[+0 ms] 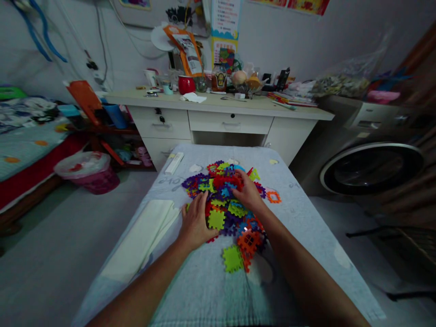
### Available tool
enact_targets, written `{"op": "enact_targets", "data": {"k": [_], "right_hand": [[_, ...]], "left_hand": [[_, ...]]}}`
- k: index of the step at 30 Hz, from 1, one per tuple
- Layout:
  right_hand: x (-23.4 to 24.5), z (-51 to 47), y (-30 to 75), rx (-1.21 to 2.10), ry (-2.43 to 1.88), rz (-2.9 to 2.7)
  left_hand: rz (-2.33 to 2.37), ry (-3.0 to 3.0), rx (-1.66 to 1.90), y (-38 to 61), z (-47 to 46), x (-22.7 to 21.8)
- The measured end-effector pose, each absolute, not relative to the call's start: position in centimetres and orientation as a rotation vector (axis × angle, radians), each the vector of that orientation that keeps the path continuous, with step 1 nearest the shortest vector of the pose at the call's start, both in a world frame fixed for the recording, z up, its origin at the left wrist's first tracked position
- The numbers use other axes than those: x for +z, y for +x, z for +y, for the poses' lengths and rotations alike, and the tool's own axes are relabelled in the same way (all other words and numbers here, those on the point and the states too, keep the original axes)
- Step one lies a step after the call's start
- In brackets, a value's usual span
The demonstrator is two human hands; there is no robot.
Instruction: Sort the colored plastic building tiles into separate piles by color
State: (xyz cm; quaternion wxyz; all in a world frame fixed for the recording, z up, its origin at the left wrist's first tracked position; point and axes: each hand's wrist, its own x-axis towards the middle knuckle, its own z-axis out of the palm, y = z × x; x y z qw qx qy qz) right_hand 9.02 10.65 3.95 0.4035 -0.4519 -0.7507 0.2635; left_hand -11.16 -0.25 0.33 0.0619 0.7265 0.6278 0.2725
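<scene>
Set on a cloth-covered table (313, 272), beside a folded white cloth (139, 240) and a white bar (174, 163), before a cluttered desk (211, 120) and near a washing machine (371, 136). Gathered mid-table in a heap of plastic pieces (216, 219), partly screened by the right forearm (289, 247): flat, notch-edged, lime, purple, red, orange and blue, overlapping. Half open at the heap's left edge with the left hand (195, 222), grasping nothing visible; curled over red pieces (225, 181) with the right hand (250, 192), unclear whether gripping.
</scene>
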Motion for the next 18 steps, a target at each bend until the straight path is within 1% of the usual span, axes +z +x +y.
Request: {"op": "enact_targets", "data": {"k": [4,8,11,15,18], "right_hand": [[5.0,10.2,6.7,0.664,-1.063,-1.996],[5.7,9.9,7.6,0.674,-1.01,-2.054],[5.2,11.1,10.9,0.565,-1.161,-1.954],[3.3,13.4,15.8,0.365,-1.5,-1.747],[1.7,14.6,17.2,0.43,-1.685,-1.709]], "left_hand": [[1.851,2.173,0.915,-11.3,-0.2,-0.1],[1.798,2.18,0.911,-11.6,-0.3,-0.2],[1.776,2.193,0.856,-12.0,-0.6,0.0],[1.739,2.185,0.801,-12.6,-0.8,0.4],[1.777,2.166,0.835,-13.0,-0.4,0.5]]}}
